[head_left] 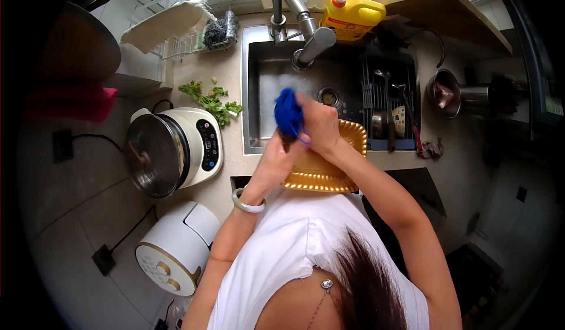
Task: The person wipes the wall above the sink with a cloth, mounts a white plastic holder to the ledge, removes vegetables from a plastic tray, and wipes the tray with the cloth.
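My right hand [321, 125] is closed on a bunched blue cloth [288, 113] at the front of the sink. Just below it, my left hand [275, 160], with a bangle at the wrist, is also closed. Something dark shows between the two hands under the blue cloth, but blur and fingers hide what it is. A gold rectangular tray [322, 183] with a fluted rim lies at the sink's front edge, beneath my right wrist and close to my body.
The steel sink [268, 74] has a grey faucet [315, 44] and a dish rack with utensils [385, 103]. A yellow jug [353, 18] stands behind. Left are leafy greens [215, 103], a lidded electric cooker [176, 147] and a white air fryer [176, 247]. A metal pot [444, 94] sits right.
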`<state>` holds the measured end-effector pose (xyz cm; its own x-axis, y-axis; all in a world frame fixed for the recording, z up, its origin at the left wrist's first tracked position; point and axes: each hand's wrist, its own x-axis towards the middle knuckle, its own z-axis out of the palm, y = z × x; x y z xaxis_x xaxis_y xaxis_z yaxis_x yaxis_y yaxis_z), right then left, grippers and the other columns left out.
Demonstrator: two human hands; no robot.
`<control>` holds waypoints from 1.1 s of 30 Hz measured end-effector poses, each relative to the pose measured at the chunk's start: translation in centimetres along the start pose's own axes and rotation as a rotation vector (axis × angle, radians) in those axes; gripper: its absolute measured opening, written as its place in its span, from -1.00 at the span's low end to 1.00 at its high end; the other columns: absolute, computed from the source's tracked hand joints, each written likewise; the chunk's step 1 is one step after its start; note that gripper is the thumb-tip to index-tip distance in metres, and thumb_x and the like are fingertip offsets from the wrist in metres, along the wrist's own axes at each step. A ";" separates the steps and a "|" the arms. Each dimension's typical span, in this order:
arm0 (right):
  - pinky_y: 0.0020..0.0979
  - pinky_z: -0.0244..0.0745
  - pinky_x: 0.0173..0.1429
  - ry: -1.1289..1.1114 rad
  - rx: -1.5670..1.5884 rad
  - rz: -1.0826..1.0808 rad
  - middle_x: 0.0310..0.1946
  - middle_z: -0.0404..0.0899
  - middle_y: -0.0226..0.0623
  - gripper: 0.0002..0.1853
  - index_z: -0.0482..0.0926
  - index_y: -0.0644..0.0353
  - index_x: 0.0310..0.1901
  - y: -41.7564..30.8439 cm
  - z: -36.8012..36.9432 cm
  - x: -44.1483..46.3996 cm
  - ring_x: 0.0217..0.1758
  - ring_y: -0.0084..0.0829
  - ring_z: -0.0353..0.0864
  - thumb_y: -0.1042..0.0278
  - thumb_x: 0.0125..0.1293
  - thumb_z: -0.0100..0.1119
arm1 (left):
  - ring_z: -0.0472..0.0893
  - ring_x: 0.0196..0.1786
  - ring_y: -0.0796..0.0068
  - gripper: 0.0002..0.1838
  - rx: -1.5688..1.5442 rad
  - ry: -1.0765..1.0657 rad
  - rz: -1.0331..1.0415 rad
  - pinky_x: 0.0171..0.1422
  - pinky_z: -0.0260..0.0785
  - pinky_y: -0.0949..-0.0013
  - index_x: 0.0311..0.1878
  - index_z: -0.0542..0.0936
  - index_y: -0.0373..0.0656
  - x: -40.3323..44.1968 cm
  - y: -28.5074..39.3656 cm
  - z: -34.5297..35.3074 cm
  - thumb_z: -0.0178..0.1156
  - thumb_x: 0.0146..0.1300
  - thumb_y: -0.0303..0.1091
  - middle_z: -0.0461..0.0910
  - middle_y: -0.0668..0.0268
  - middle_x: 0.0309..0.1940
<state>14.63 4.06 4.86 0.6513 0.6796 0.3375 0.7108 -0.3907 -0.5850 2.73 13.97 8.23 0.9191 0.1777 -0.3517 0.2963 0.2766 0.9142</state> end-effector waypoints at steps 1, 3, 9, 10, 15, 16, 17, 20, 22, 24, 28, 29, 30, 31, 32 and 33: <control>-0.03 0.58 -0.28 -0.175 -0.127 0.335 -0.37 0.67 0.01 -0.60 0.44 0.12 0.06 0.2 0.7 0.7 -0.30 0.06 0.69 0.43 0.14 0.16 | 0.49 0.15 0.56 -0.34 0.081 -0.010 0.029 0.26 0.37 0.40 0.30 0.39 -0.29 -0.1 0.6 0.6 0.32 0.34 0.00 0.54 0.31 0.11; 0.09 0.53 -0.13 0.008 0.089 0.711 -0.38 0.62 0.23 -0.77 0.53 0.33 -0.17 3.6 1.5 2.6 -0.23 0.24 0.62 0.35 0.24 0.04 | 0.51 0.19 0.47 -0.35 -0.031 -0.036 0.012 0.34 0.35 0.37 0.32 0.36 -0.29 0.0 -0.3 1.2 0.42 0.20 -0.42 0.53 0.26 0.15; -0.41 0.28 -0.32 0.298 0.500 0.778 -0.46 0.42 -0.53 -0.67 0.51 0.27 -0.36 6.4 -9.0 1.3 -0.39 -0.64 0.28 0.16 0.46 0.14 | 0.63 0.09 0.38 -0.36 -0.355 0.058 -0.254 0.16 0.56 0.36 0.32 0.35 -0.28 0.3 -1.2 -0.9 0.10 0.10 -0.77 0.56 0.18 0.13; -0.47 0.26 -0.33 0.410 0.500 0.691 -0.43 0.43 -0.57 -0.71 0.52 0.26 -0.32 5.2 -10.8 0.9 -0.39 -0.66 0.27 0.20 0.48 0.14 | 0.63 0.07 0.37 -0.34 -0.422 0.053 -0.280 0.14 0.58 0.36 0.32 0.34 -0.27 0.3 -0.8 -1.3 0.06 0.05 -0.78 0.56 0.19 0.10; -0.41 0.48 0.12 0.185 0.692 0.312 -0.07 0.64 -0.33 -0.67 0.57 0.26 0.07 -1.5 -13.8 -1.3 -0.02 -0.48 0.60 0.54 0.26 0.24 | 0.64 -0.01 0.42 -0.25 -0.607 0.051 -0.266 -0.04 0.63 0.44 0.36 0.28 -0.25 0.8 1.4 -1.1 -0.04 -0.02 -0.80 0.55 0.18 0.04; -0.32 0.47 0.22 0.105 0.671 0.260 0.00 0.61 -0.22 -0.56 0.54 0.23 0.12 -3.1 -13.0 -1.0 0.10 -0.37 0.60 0.60 0.16 0.26 | 0.63 0.03 0.43 -0.25 -0.603 0.021 -0.256 -0.02 0.62 0.45 0.35 0.29 -0.23 0.9 1.7 -1.1 -0.05 -0.02 -0.81 0.54 0.18 0.04; -0.20 0.37 0.34 -0.131 0.602 0.195 0.14 0.51 -0.06 -0.49 0.52 0.17 0.13 -3.4 -12.3 -1.0 0.27 -0.15 0.50 0.59 0.06 0.23 | 0.61 0.04 0.42 -0.25 -0.600 0.015 -0.269 -0.02 0.59 0.44 0.33 0.31 -0.20 1.1 1.1 -1.4 -0.04 -0.04 -0.82 0.55 0.23 0.01; 0.02 -0.12 0.56 -0.258 0.162 -0.002 0.36 0.29 0.08 -0.41 0.54 0.03 0.09 -2.5 -6.8 -1.6 0.51 0.15 0.17 0.55 -0.12 0.17 | 0.57 0.08 0.42 -0.26 -0.517 -0.005 -0.331 0.06 0.54 0.39 0.29 0.36 -0.18 -0.9 0.8 -0.6 0.03 -0.08 -0.82 0.52 0.32 0.05; -0.01 0.15 0.39 -0.116 0.184 -0.060 0.16 0.43 0.02 -0.41 0.53 0.02 0.08 -2.0 -4.2 -1.7 0.30 0.11 0.35 0.55 -0.13 0.20 | 0.56 -0.04 0.49 -0.36 -0.451 -0.034 -0.309 0.00 0.49 0.44 0.21 0.40 -0.19 -1.3 0.7 -1.3 0.05 -0.04 -0.78 0.53 0.36 -0.05; -0.04 0.25 0.31 -0.066 0.170 -0.080 0.07 0.47 -0.01 -0.42 0.53 0.01 0.08 -1.9 -3.2 -2.0 0.20 0.07 0.41 0.54 -0.12 0.21 | 0.51 -0.18 0.59 -0.54 -0.340 -0.083 -0.299 -0.06 0.41 0.49 0.08 0.48 -0.22 -1.8 0.2 -2.2 0.10 0.04 -0.66 0.53 0.41 -0.22; -0.12 0.37 0.12 0.009 0.055 -0.129 -0.11 0.50 -0.09 -0.44 0.50 0.03 0.08 -2.4 -2.1 -1.3 -0.01 -0.02 0.48 0.50 -0.08 0.24 | 0.58 -0.01 0.43 -0.26 -0.333 -0.026 -0.279 0.05 0.49 0.42 0.32 0.36 -0.20 -1.8 -0.6 -2.8 0.08 -0.06 -0.77 0.56 0.32 -0.04; -0.12 0.38 0.10 0.033 0.020 -0.133 -0.12 0.51 -0.10 -0.44 0.49 0.05 0.08 -2.4 -1.8 -1.4 -0.03 -0.03 0.49 0.49 -0.07 0.25 | 0.58 -0.01 0.43 -0.22 -0.330 -0.017 -0.281 0.06 0.48 0.42 0.36 0.31 -0.19 -1.8 -0.4 -2.7 0.07 -0.06 -0.76 0.55 0.32 -0.01; -0.13 0.39 0.07 0.067 -0.008 -0.160 -0.14 0.52 -0.12 -0.44 0.47 0.08 0.08 -2.3 -1.6 -1.4 -0.08 -0.06 0.51 0.47 -0.07 0.27 | 0.58 -0.01 0.43 -0.19 -0.328 -0.014 -0.280 0.07 0.48 0.42 0.39 0.29 -0.18 -1.7 -0.2 -2.7 0.07 -0.06 -0.76 0.54 0.32 0.00; -0.13 0.39 0.07 0.068 -0.010 -0.160 -0.14 0.52 -0.12 -0.44 0.47 0.08 0.08 -2.2 -1.5 -1.1 -0.08 -0.06 0.51 0.47 -0.07 0.27 | 0.58 -0.01 0.43 -0.17 -0.325 -0.010 -0.280 0.07 0.47 0.43 0.41 0.27 -0.17 -1.6 0.1 -2.7 0.06 -0.06 -0.76 0.53 0.32 0.01; -0.11 0.43 0.00 0.106 -0.009 -0.177 -0.20 0.54 -0.07 -0.45 0.45 0.10 0.11 -2.1 -1.5 -0.8 -0.14 -0.03 0.54 0.50 -0.03 0.24 | 0.57 0.00 0.44 -0.14 -0.306 0.006 -0.263 0.08 0.47 0.43 0.44 0.23 -0.16 -1.5 0.3 -2.6 0.05 -0.06 -0.75 0.52 0.31 0.04; -0.09 0.46 -0.08 0.143 -0.008 -0.195 -0.25 0.56 -0.03 -0.46 0.43 0.11 0.13 -1.9 -1.4 -0.5 -0.19 0.00 0.57 0.53 0.02 0.21 | 0.56 0.02 0.44 -0.11 -0.288 0.022 -0.246 0.08 0.47 0.44 0.48 0.19 -0.15 -1.4 0.6 -2.5 0.04 -0.05 -0.75 0.50 0.31 0.07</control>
<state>13.38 3.56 6.85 0.5321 0.6480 0.5450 0.8285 -0.2657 -0.4930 0.97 16.23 8.76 0.8229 0.0928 -0.5606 0.4191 0.5670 0.7091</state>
